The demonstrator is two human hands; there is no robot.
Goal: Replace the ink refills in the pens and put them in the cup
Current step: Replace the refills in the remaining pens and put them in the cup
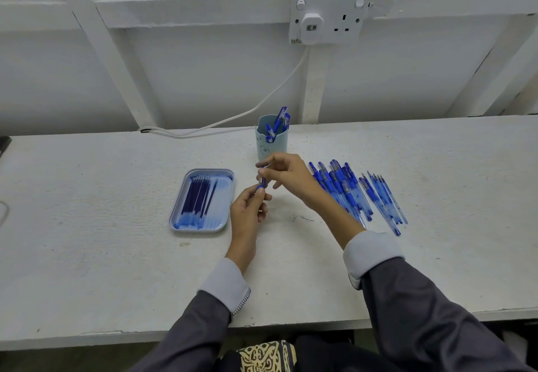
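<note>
Nearest the viewer, two grey sleeves (436, 299) are reaching over a white table (116, 255). At centre, L hand (247, 214) is gripping the lower end of a blue pen (261, 184) w/ curled fingers; R hand (286, 176) is pinching its upper end. A tray (177, 205) of dark refills (198, 197) is lying just left of L hand; loose pens (349, 191) are lying to the right. Behind the hands, a cup (272, 147) is standing upright w/ leaning pens (280, 120) inside.

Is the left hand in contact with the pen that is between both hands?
Touching. The head view shows the left hand gripping the lower end of the pen, its fingers curled round the blue grip.
</note>
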